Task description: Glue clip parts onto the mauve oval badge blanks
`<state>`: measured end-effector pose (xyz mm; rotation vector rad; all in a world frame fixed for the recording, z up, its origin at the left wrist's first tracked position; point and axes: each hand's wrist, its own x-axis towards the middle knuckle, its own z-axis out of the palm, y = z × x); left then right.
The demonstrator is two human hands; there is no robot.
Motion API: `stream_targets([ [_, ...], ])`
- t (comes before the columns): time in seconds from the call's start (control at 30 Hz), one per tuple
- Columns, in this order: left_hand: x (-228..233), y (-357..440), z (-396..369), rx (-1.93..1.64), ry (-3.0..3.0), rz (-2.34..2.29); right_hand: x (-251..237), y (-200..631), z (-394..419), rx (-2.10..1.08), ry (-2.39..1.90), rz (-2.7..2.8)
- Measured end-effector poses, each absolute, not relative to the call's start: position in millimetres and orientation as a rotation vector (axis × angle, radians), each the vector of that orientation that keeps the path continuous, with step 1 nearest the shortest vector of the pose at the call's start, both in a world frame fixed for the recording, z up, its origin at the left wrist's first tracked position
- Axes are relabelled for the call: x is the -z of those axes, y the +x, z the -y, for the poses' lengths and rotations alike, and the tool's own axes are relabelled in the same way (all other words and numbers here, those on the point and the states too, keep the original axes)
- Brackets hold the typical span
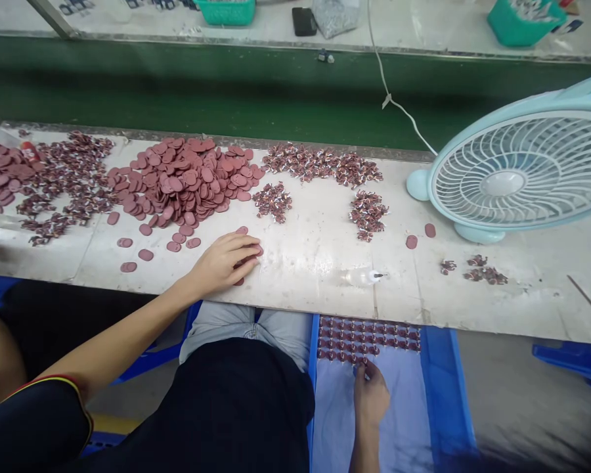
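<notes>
My left hand lies on the white table with its fingers stretched out over a few reddish-brown oval discs, which show at its fingertips. To its left spreads a large heap of the same discs. Lower right, my right hand pinches a small brown figure on an oval base, at the end of a row in a blue tray. Several rows of such figures stand on the white sheet lining the tray. The fingers partly hide the pinched figure.
Small brown figure pieces lie in piles behind my left hand. A clear glue bottle with a dark tip lies near the table's front edge. At right stands a light-blue fan with a cable. Another person's arm shows at far left.
</notes>
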<state>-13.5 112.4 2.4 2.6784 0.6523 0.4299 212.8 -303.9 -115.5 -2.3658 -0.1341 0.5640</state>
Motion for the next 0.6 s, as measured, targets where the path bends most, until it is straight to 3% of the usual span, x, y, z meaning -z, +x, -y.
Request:
stream_targets([
  [0.33, 1.5, -14.2, -115.6, -0.486, 2.716, -0.567, 175.5, 221.8, 324.9, -0.778, -2.685, 0.069],
  [0.47, 2.9, -14.9, -114.7, -0.508, 2.718, -0.555, 155.1, 229.4, 322.7, -0.716, -2.716, 0.092],
  [0.6, 11.9, -20.6, -105.0, -0.532, 2.735, -0.552, 103.1, 219.8, 292.8, -0.517, -2.614, 0.237],
])
